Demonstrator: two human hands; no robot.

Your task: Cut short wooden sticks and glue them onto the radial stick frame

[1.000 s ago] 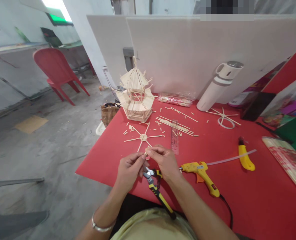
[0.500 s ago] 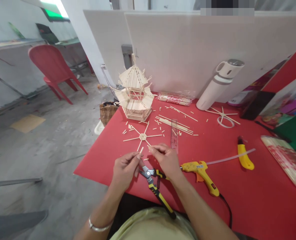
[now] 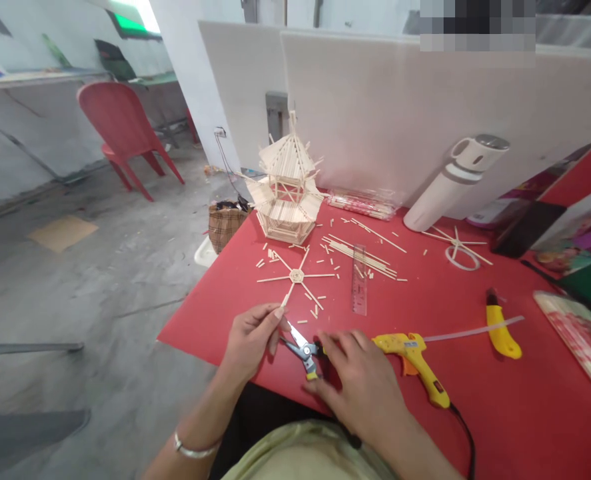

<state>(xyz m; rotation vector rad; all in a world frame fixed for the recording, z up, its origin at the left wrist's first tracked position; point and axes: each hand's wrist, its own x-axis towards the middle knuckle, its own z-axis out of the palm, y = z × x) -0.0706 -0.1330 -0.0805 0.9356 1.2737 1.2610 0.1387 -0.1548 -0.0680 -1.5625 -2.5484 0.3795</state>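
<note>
My left hand (image 3: 252, 339) pinches a short wooden stick (image 3: 284, 302) between thumb and fingers, just below a star-shaped stick frame (image 3: 298, 275) lying on the red table (image 3: 500, 413). My right hand (image 3: 361, 385) lies over the yellow-and-black handles of the pliers (image 3: 299, 345), fingers curled round them. The metal jaws point toward my left hand and sit close to its fingertips. A stick-built pagoda model (image 3: 288, 193) stands at the table's far left corner.
A clear ruler (image 3: 359, 280), loose sticks (image 3: 362, 255), a yellow glue gun (image 3: 418, 359), a yellow knife (image 3: 501, 328) and a white flask (image 3: 455, 181) lie on the table. White boards (image 3: 400, 113) stand behind. A red chair (image 3: 125, 130) and a basket (image 3: 224, 223) sit on the floor at left.
My right hand let go of the stick it shared with the left, dropped toward me and closed over the pliers' handles. My left hand keeps the stick.
</note>
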